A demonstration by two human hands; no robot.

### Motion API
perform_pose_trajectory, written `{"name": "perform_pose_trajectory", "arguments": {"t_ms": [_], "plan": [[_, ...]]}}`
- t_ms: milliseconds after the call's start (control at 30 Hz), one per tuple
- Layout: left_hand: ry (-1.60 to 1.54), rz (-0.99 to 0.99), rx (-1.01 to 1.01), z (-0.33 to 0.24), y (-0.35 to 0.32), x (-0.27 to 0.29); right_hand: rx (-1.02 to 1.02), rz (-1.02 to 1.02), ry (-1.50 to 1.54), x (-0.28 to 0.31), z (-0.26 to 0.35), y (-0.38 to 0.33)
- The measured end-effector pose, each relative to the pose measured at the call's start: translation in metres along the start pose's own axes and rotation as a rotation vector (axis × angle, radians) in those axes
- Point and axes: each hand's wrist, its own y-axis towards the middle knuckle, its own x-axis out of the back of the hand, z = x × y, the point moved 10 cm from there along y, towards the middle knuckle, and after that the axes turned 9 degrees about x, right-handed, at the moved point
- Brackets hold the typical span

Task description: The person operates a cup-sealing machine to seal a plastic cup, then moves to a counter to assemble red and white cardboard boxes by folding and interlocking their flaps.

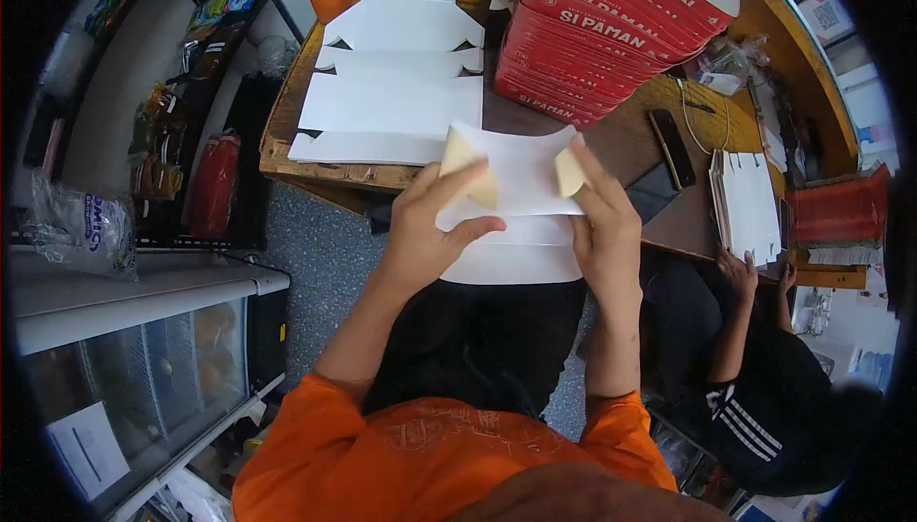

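A white cardboard box blank [521, 173] lies over my lap at the table's front edge, partly folded, its far part raised. My left hand [425, 231] grips its left side, with fingers over a cream-coloured flap [460, 151] bent inward. On the other side my right hand [607, 221] holds the matching right flap [570, 174], thumb near the blank's edge. The fingers of both hands are slightly blurred. Beyond my left hand, a stack of flat white box blanks [396, 97] rests on the table, cut with notches and crease lines.
Tall stacks of red printed boxes [583, 54] stand at the back. To the right are a phone [671, 148] and a co-worker's hand [738, 274] at another pile of white blanks [745, 202]. A glass-fronted display fridge [153, 360] and shelves of packets [158, 130] are on the left.
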Motion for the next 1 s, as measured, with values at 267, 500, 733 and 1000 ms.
{"name": "perform_pose_trajectory", "arguments": {"t_ms": [267, 500, 733, 1000], "plan": [[0.039, -0.250, -0.250, -0.016, -0.038, 0.041, -0.053, 0.089, 0.622, 0.001, 0.033, -0.013], [0.168, -0.231, -0.388, -0.044, -0.067, 0.066, -0.498, 0.026, 1.032, -0.026, 0.018, -0.016], [-0.609, 0.012, 0.190, 0.017, -0.081, 0.089, -0.517, 0.064, 0.928, -0.039, 0.054, 0.003], [-0.461, 0.114, 0.297, 0.048, -0.102, 0.125, -0.491, 0.059, 0.916, -0.060, 0.090, 0.013]]}}
